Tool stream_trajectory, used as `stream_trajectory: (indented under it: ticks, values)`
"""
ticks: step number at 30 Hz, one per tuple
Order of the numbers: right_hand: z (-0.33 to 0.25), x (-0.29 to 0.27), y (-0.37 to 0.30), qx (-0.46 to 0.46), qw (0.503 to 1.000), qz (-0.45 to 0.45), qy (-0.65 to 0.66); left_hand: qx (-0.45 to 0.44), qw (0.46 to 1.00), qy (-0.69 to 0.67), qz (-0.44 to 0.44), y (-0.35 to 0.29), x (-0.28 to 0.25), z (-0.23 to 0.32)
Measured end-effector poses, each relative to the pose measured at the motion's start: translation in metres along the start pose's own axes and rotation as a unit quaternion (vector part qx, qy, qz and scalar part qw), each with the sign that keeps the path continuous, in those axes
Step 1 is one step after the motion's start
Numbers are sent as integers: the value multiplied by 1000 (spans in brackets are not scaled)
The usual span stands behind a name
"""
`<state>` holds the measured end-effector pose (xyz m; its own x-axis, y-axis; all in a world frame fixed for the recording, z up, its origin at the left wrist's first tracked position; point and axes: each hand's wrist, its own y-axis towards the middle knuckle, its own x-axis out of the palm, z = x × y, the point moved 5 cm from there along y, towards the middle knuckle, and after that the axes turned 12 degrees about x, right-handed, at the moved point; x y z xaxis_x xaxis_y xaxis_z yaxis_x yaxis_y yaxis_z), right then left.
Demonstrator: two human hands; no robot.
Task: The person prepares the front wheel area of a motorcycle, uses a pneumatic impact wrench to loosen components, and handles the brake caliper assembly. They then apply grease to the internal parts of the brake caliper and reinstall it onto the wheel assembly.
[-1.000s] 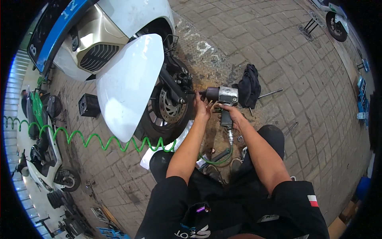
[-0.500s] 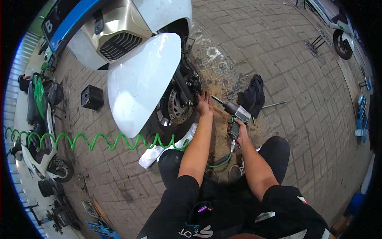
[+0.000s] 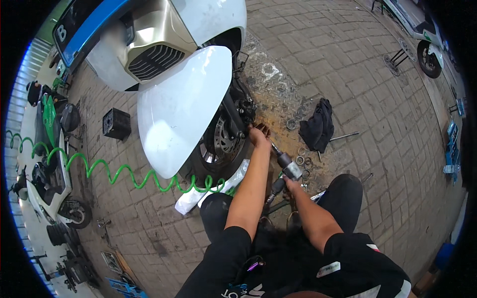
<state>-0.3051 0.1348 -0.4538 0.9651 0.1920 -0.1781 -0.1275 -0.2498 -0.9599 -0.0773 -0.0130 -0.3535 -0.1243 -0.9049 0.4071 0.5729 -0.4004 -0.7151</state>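
My left hand (image 3: 259,136) is beside the front wheel hub of a white scooter, its fingers bent and apart, with nothing visible in them. My right hand (image 3: 292,186) is closed round the grip of an impact wrench (image 3: 289,168). The wrench's long socket tip points up and left, close to my left hand. Above that hand are the brake disc (image 3: 224,136) and the dark fork parts of the wheel. A white front fender (image 3: 184,109) covers much of the tyre.
Several metal rings (image 3: 300,160) lie on the stained ground beside a dark cloth (image 3: 318,124) and a metal bar (image 3: 345,135). A coiled green air hose (image 3: 114,176) stretches across the left. A black crate (image 3: 117,123) stands behind it. Another scooter (image 3: 49,144) is parked far left.
The impact wrench has swung down and left, its tip nearer my left hand. Rings once hidden behind it now show. My left hand has shifted slightly down and its fingers have bent.
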Motion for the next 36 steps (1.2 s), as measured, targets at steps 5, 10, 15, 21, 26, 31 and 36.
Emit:
stream_trajectory:
  ticks: [5,10,15,21,26,31,36]
  values:
    - [-103,-40,-66,-142,878,206,-408,-28,997,55,-40,-38,21,-32]
    - [-269,26,-210,-671,706,136,-184,104,981,112,-119,-39,-6,-53]
    - [-304,93,-236,-696,568,74,-432,229,730,602,-230,-63,-64,-71]
    - [-318,101,-219,-744,467,122,-462,211,552,720,-363,-81,-85,-61]
    - [-319,60,-214,-734,476,55,-481,237,672,623,-323,-52,-89,-53]
    - [-275,-67,-120,-436,867,-169,-171,340,619,596,-383,-112,10,-39]
    - [-185,-99,-96,-111,909,-349,198,340,375,696,-510,-185,52,-14]
